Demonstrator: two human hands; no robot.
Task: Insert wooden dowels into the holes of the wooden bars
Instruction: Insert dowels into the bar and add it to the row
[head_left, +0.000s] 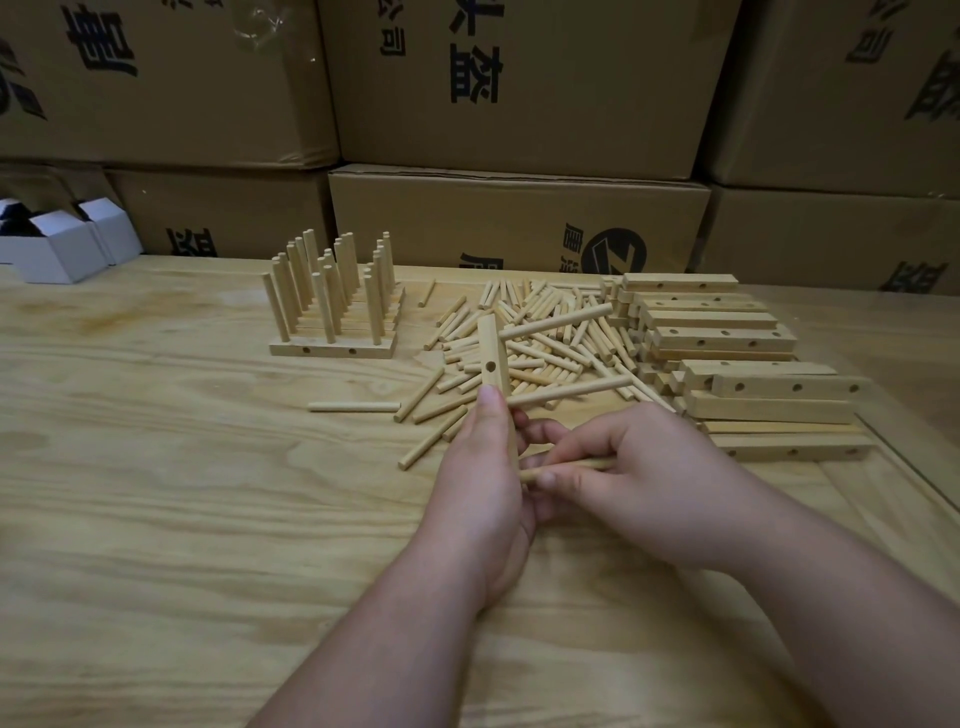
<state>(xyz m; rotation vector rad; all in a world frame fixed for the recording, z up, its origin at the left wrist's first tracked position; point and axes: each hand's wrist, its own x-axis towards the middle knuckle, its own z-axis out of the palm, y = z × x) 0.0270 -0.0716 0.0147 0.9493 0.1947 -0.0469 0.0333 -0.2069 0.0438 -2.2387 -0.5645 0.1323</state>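
The left hand (480, 467) is gripping a pale rectangular wooden bar (493, 364), holding it upright above the desk (156, 493) with the thumb pressing along its near face. Two round light-wood dowels are already sticking out of the bar to the right: an upper dowel (558, 319) near its top and a lower dowel (571, 391) just above the thumb. Touching the left fingers, the right hand (639, 470) is pinching a third dowel (566, 466) between thumb and curled fingers, its tip pointing at the bar's lower end. Beyond both hands a loose pile of dowels (540, 332) is lying on the desk. Further right of the right hand a stack of drilled wooden bars (737, 358) is sitting. Beyond and left of the left hand, finished bars with upright dowels (335, 301) are standing in a row. Brown cardboard boxes (519, 83) are rising behind the desk.
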